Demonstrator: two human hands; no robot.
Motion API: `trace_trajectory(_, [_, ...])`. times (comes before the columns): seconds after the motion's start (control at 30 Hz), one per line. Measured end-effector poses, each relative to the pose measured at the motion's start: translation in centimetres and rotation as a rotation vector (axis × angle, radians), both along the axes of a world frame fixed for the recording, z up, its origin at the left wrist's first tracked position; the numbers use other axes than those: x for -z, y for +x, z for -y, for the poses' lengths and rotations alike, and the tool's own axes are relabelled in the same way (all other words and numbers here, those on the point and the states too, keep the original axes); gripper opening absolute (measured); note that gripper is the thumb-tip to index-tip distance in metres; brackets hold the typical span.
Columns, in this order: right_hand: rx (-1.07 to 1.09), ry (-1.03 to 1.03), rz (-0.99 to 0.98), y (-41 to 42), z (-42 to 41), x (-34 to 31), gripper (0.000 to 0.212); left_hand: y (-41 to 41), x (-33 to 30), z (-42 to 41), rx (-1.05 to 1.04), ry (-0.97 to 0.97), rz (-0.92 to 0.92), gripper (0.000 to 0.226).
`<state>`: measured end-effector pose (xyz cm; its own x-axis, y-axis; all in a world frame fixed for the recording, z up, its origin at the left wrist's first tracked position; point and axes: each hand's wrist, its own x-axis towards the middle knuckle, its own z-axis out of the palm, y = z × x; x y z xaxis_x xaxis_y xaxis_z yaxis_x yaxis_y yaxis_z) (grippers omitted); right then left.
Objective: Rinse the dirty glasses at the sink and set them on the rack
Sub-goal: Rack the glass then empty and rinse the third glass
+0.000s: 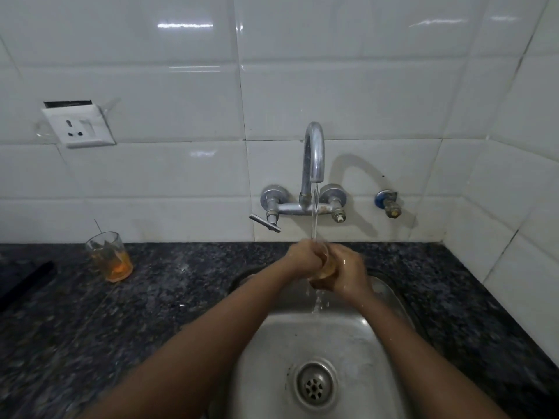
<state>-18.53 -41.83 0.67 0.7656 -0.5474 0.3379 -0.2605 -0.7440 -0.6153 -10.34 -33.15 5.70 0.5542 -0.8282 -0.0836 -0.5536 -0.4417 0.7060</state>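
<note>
Nearest the camera sits the steel sink (348, 352), its drain (314, 387) at the bottom of the basin. Above the basin both forearms meet under the running water (314, 213). The glass (323, 272) is held between the two hands — the left hand (304, 258) curls its fingers around the left side near the rim, the right hand (348, 272) wraps the right side and base. Only a brownish strip of the glass shows between the fingers, and water spills from beneath it. Further back, on the dark granite counter (181, 282) to the left, a second glass (110, 257) stands with orange residue — well apart from the sink. The tap (313, 158) is mounted on the white tiled wall (181, 86)
</note>
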Motion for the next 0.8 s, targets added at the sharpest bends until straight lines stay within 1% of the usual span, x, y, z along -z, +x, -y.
trace_trajectory(0.03, [-0.018, -0.039, -0.008, 0.0, -0.2, -0.1, 0.073, -0.3, 0.4, 0.3, 0.071, 0.039, -0.014, 0.027])
trace_trajectory(0.1, [-0.076, -0.166, -0.024, -0.1, -0.4, -0.2, 0.078, -0.6, 0.6, 0.8, 0.179, 0.202, 0.110, 0.032])
trace_trajectory(0.17, [-0.129, -0.251, -0.009, -0.4, -0.4, -0.2, 0.078, 0.0, 0.8, 1.4, 0.199, 0.334, 0.213, 0.032])
trace_trajectory(0.2, [-0.138, -0.264, 0.001, -0.6, -0.1, -0.1, 0.078, 0.4, 1.1, 1.9, 0.198, 0.371, 0.206, 0.034])
trace_trajectory(0.27, [-0.153, -0.257, 0.024, -0.7, 0.1, 0.0, 0.078, 0.0, 0.7, 1.9, 0.165, 0.423, 0.248, 0.039])
trace_trajectory(0.3, [-0.162, -0.245, 0.041, -0.6, 0.2, 0.1, 0.078, -0.2, 0.8, 1.8, 0.138, 0.414, 0.254, 0.041])
trace_trajectory(0.4, [-0.159, -0.200, 0.106, -0.3, 0.4, 0.2, 0.079, -0.2, 1.0, 2.0, 0.040, 0.277, 0.130, 0.039])
trace_trajectory(0.47, [-0.143, -0.159, 0.125, -0.2, 0.6, 0.4, 0.082, 0.8, 0.8, 2.6, 0.063, 0.352, 0.064, 0.036])
trace_trajectory(0.5, [-0.133, -0.134, 0.124, -0.3, 0.6, 0.5, 0.084, 1.1, 0.6, 3.0, 0.122, 0.397, 0.041, 0.034])
trace_trajectory(0.57, [-0.118, -0.102, 0.102, -0.2, 0.8, 0.8, 0.087, 1.5, 0.1, 3.3, 0.173, 0.411, -0.067, 0.030])
trace_trajectory(0.6, [-0.120, -0.105, 0.091, 0.0, 0.8, 0.9, 0.088, 1.7, 0.0, 3.2, 0.162, 0.405, -0.150, 0.027])
trace_trajectory(0.63, [-0.123, -0.105, 0.077, 0.2, 0.7, 0.9, 0.089, 2.0, 0.0, 3.1, 0.178, 0.383, -0.188, 0.023])
trace_trajectory(0.7, [-0.111, -0.081, 0.071, 0.5, 0.7, 0.9, 0.089, 2.6, -0.1, 2.4, 0.256, 0.341, -0.333, 0.015])
trace_trajectory(0.73, [-0.091, -0.057, 0.084, 0.4, 0.8, 1.0, 0.088, 2.7, -0.2, 2.0, 0.280, 0.269, -0.455, 0.016])
trace_trajectory(0.77, [-0.071, -0.033, 0.098, 0.3, 0.9, 1.1, 0.086, 3.0, -0.3, 1.7, 0.260, 0.196, -0.612, 0.016])
trace_trajectory(0.8, [-0.054, -0.013, 0.113, 0.2, 1.1, 1.4, 0.085, 3.5, -0.5, 1.4, 0.249, 0.137, -0.701, 0.015])
